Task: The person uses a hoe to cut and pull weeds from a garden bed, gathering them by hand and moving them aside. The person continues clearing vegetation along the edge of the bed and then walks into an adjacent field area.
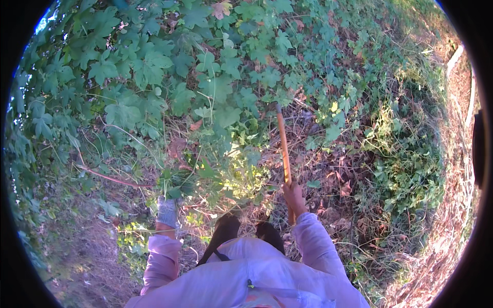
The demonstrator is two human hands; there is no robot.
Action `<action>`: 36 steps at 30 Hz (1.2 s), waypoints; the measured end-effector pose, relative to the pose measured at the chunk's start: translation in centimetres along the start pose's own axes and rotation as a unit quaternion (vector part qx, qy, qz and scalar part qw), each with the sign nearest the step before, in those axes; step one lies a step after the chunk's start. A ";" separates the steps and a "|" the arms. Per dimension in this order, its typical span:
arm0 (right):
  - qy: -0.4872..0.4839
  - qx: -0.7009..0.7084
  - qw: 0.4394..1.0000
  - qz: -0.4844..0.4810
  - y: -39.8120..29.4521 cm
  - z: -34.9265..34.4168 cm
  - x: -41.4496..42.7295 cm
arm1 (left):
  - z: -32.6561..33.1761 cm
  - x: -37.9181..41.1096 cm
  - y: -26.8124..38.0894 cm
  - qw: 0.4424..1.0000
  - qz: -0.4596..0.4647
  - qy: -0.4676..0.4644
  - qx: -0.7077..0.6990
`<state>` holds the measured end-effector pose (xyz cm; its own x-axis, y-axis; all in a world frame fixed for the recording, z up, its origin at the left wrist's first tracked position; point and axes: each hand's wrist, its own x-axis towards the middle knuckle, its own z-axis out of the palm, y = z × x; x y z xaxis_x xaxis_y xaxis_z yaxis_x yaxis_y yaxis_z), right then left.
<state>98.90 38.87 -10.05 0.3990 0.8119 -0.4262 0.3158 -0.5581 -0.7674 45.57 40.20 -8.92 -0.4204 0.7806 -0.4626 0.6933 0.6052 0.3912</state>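
My right hand (294, 195), bare, is closed around the orange-brown wooden handle (284, 150) of a hand tool. The handle points away from me and its lower end shows below my fist. At the far end is a dark metal head (274, 106); leaves and shade partly hide it, so its exact shape is unclear. On my left hand (167, 211) is a grey knit glove. Green leaves and stems (175, 184) cover its fingers, and whether they grip the stems cannot be seen. A reddish stem (115, 179) runs leftward from near that hand.
Dense broad-leaved vines (150, 69) spread across the front and left. Dry stems and brown leaves (339, 184) lie to the right of the tool, with a leafy clump (404, 181) farther right. Dry straw-like litter (435, 254) lines the right edge. My dark-clad legs (225, 231) stand close below.
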 end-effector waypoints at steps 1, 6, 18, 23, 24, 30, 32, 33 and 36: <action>0.027 -0.046 0.998 -0.018 2.1 0.5 1.7 | 0.8 -0.3 0.1 1.000 0.005 -0.012 0.003; -0.059 -0.237 0.970 -0.013 9.8 -1.5 -4.8 | -2.0 -0.2 -5.1 0.999 -0.010 0.004 0.050; 0.107 -0.077 0.991 0.015 6.8 0.4 -31.8 | -3.8 7.3 -14.9 0.981 0.077 -0.024 0.176; 0.100 -0.225 0.969 -0.014 5.6 4.8 -28.4 | -5.7 7.1 -21.0 0.972 0.089 -0.042 0.215; 0.095 -0.254 0.962 -0.015 5.1 5.7 -27.8 | -6.3 7.6 -21.2 0.970 0.091 -0.042 0.223; 0.120 -0.283 0.951 0.024 1.1 5.9 -34.7 | -7.1 10.4 -21.1 0.967 0.115 -0.033 0.226; 0.133 -0.259 0.956 0.043 -0.6 5.0 -38.9 | -7.4 11.2 -21.6 0.965 0.121 -0.031 0.231; 0.139 -0.231 0.962 0.049 -1.8 4.8 -40.7 | -7.8 11.3 -22.5 0.964 0.123 -0.031 0.233; 0.168 -0.170 0.970 0.032 -1.9 5.6 -40.8 | -9.0 12.0 -23.7 0.958 0.130 -0.032 0.255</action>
<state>77.21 7.80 6.08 0.6672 0.7038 -0.2440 0.5243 -0.6764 -0.5173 18.85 36.64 -16.53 -0.1694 0.8734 -0.4566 0.9722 0.2242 0.0682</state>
